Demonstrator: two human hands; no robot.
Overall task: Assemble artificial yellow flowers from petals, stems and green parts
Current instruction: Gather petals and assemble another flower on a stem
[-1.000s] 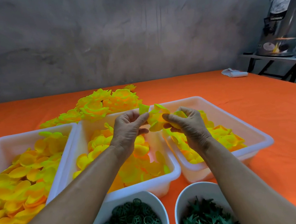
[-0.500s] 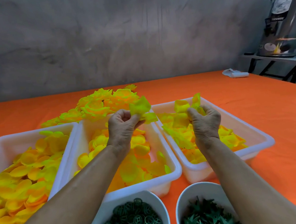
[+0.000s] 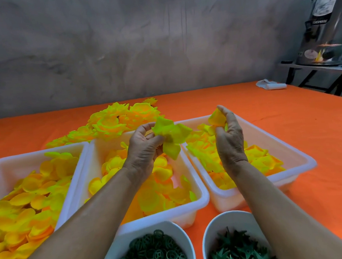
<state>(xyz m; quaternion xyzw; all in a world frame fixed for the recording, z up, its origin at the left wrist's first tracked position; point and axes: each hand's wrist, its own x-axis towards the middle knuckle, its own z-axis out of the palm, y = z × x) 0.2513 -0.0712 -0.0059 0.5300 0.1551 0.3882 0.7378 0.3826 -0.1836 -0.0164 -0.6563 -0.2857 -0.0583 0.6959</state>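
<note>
Pinched lightly in the left hand (image 3: 144,148), the petal cluster (image 3: 172,136) could slip apart while the right hand (image 3: 228,136) pinches another petal (image 3: 217,117).

A yellow-green petal cluster (image 3: 172,136) fans open, pinched above the middle tub (image 3: 194,186). A single yellow-orange petal (image 3: 217,118) stands upright over the right tub (image 3: 293,151).
</note>
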